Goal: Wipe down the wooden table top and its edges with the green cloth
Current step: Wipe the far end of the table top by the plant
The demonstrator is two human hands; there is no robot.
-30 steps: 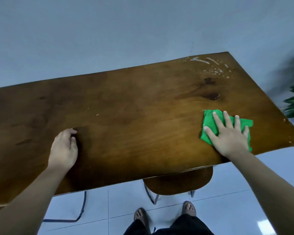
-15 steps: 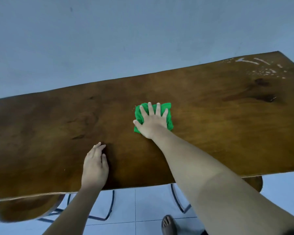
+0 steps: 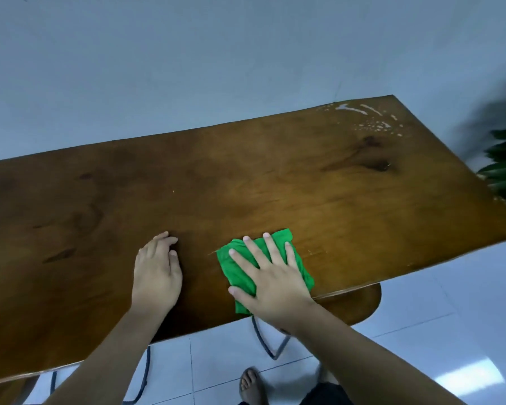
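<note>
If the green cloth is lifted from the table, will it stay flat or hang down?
Probably floppy: the green cloth shows soft folds under the right hand. It likely slides easily, since the wooden table looks smooth.

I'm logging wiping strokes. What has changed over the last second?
The right hand slid the green cloth left along the table from its right end to the middle, then pulled it back to the near edge, where it presses it flat near the left hand. The left hand stayed flat on the table; the white splashes at the far right corner remain unwiped.
</note>
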